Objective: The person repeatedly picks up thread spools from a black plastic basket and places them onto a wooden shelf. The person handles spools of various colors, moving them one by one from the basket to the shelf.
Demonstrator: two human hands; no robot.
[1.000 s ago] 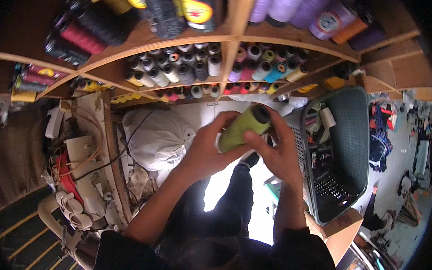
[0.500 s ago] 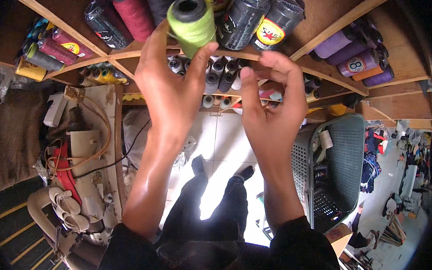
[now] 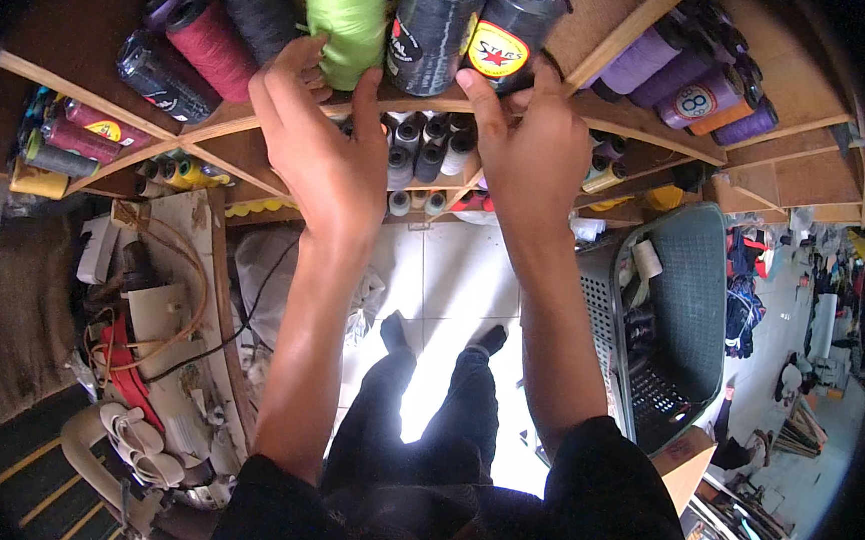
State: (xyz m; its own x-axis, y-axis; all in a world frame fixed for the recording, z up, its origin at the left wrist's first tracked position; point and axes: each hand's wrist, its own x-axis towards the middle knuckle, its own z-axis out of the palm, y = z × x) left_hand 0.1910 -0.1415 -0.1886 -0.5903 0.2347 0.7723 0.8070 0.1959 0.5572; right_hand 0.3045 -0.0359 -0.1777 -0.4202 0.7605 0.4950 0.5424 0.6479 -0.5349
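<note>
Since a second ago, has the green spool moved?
Yes. The green spool went up from below the wooden shelf onto it, left hand holding it.

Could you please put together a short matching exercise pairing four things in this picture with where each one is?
Things:
1. lime-green thread spool
2. dark grey plastic basket
3. purple thread cones
4. dark red thread cone

Places:
A. on the floor, right of the person's legs
B. on the top shelf, against the left hand
C. top shelf, left of the lime-green spool
D. shelf compartment at upper right

Pairs: 1-B, 2-A, 3-D, 4-C
</note>
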